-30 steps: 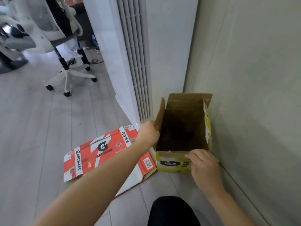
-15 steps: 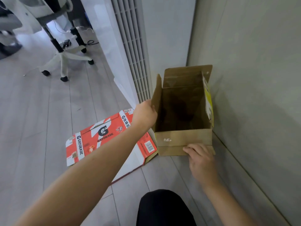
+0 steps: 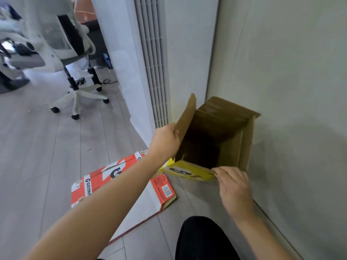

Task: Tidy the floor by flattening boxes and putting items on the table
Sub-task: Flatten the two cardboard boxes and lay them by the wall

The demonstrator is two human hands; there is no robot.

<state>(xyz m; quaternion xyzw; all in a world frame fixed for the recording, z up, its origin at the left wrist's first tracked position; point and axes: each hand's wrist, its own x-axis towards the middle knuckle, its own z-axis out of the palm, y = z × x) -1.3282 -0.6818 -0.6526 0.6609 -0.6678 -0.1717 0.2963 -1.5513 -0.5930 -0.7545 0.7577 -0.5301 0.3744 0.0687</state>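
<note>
Box point(image 3: 216, 136) held by two flaps
On the floor point(image 3: 56, 156) at 3 o'clock: left hand point(image 3: 165, 141) grips its 9 o'clock flap point(image 3: 185, 119), right hand point(image 3: 232, 184) pinches the 5 o'clock flap point(image 3: 189, 170). Seems light, stiff; hold edges.

Wall point(image 3: 291, 91) and, apparently, a tower air conditioner point(image 3: 169, 53) hem the yellow box point(image 3: 187, 170); open floor point(image 3: 47, 147) lies left, past the flattened carton point(image 3: 116, 171).

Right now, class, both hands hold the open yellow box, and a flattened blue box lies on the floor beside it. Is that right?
No: the head view shows the flattened box is red, not blue. Left hand and right hand do hold the yellow box.
</note>
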